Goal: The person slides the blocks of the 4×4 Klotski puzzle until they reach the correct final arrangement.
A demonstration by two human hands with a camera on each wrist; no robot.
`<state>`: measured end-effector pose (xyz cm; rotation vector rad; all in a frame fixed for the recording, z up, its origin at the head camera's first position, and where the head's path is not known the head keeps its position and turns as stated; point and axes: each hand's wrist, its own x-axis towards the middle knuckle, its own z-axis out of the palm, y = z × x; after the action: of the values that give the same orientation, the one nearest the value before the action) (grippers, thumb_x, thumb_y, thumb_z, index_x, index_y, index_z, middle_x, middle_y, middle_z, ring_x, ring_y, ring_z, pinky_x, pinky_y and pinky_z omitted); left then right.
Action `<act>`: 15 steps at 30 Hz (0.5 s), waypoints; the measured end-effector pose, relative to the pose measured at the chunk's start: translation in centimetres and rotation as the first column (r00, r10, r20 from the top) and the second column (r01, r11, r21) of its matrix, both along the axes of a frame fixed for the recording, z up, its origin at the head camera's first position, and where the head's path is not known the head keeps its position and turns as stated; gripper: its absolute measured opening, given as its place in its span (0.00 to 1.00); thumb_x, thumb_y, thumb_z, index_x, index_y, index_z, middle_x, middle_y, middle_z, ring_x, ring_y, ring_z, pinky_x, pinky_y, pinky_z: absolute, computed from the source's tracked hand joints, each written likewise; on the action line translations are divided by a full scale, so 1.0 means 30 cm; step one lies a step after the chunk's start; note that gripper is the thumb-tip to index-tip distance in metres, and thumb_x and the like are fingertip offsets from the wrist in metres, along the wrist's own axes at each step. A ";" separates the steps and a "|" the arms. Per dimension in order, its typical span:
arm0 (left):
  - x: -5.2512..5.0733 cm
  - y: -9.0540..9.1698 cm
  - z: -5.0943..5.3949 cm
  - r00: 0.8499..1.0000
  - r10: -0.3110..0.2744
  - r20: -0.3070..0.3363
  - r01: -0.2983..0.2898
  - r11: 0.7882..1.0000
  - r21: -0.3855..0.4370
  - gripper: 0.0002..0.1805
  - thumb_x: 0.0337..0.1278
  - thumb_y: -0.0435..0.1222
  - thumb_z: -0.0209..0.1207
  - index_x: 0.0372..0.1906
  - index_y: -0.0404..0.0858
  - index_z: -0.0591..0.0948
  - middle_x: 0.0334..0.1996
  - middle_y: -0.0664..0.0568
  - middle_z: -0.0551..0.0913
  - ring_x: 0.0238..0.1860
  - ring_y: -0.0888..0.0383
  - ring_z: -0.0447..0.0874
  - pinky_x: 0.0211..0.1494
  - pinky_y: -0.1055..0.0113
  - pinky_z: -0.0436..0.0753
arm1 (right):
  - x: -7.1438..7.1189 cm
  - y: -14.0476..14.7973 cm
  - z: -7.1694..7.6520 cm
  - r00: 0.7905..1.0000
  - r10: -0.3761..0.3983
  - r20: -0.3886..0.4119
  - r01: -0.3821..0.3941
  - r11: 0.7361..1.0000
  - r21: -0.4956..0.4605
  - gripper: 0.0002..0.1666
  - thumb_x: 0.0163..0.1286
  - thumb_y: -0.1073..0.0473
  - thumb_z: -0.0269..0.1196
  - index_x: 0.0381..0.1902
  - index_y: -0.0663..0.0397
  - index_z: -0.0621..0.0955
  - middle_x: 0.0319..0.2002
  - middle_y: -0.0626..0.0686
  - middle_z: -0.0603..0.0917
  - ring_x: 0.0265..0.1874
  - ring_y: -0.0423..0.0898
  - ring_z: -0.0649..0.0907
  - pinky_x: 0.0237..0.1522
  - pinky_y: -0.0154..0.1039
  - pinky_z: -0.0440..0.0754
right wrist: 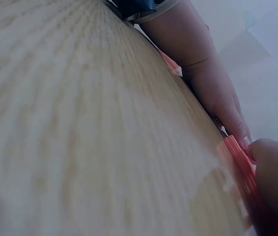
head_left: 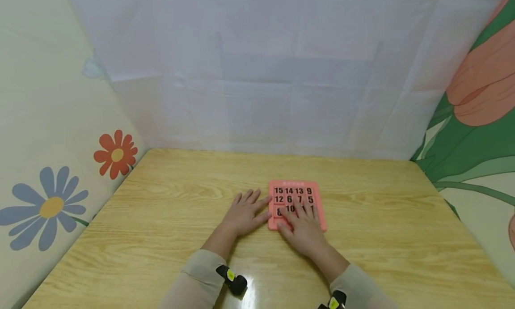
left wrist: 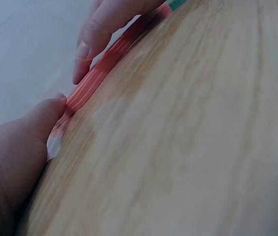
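Observation:
A pink number slide puzzle [head_left: 295,183] lies flat on the table, with black numerals on its pink tiles. My left hand [head_left: 244,216] rests at its left side, thumb and index finger touching the edge. Over the lower part of the board spreads my right hand [head_left: 306,232], its fingers on the tiles and covering several numbers in the bottom rows. In the left wrist view the left thumb [left wrist: 48,113] meets the side of the puzzle [left wrist: 97,73]. The right wrist view shows both hands close together at the puzzle's near corner [right wrist: 235,147].
The wood-grain table [head_left: 181,197] extends around the puzzle. A white sheet [head_left: 261,99] hangs behind it. Flower-printed panels [head_left: 52,121] stand at the left and right. Black straps with small devices [head_left: 233,280] sit on both wrists.

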<state>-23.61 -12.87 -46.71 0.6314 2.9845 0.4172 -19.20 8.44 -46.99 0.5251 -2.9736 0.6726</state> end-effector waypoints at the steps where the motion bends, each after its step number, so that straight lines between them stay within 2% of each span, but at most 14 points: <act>1: 0.001 0.000 0.001 1.000 -0.001 0.001 0.001 1.000 -0.003 0.33 0.71 0.61 0.42 0.76 0.56 0.60 0.78 0.46 0.53 0.79 0.44 0.45 0.80 0.43 0.42 | 0.003 0.001 0.001 1.000 0.003 -0.004 -0.003 1.000 -0.001 0.30 0.74 0.37 0.51 0.67 0.42 0.75 0.77 0.58 0.56 0.77 0.64 0.49 0.77 0.64 0.42; 15: 0.004 0.001 0.006 1.000 0.002 0.001 -0.002 1.000 -0.009 0.33 0.71 0.61 0.42 0.76 0.56 0.60 0.78 0.46 0.53 0.79 0.44 0.44 0.81 0.44 0.42 | 0.042 0.014 0.007 0.999 0.033 -0.020 -0.033 0.999 -0.001 0.29 0.73 0.39 0.52 0.66 0.42 0.76 0.76 0.58 0.59 0.78 0.63 0.49 0.76 0.64 0.41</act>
<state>-23.50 -12.83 -46.53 0.6272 2.9850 0.4041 -17.94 8.86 -46.78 0.5780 -2.9523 0.6681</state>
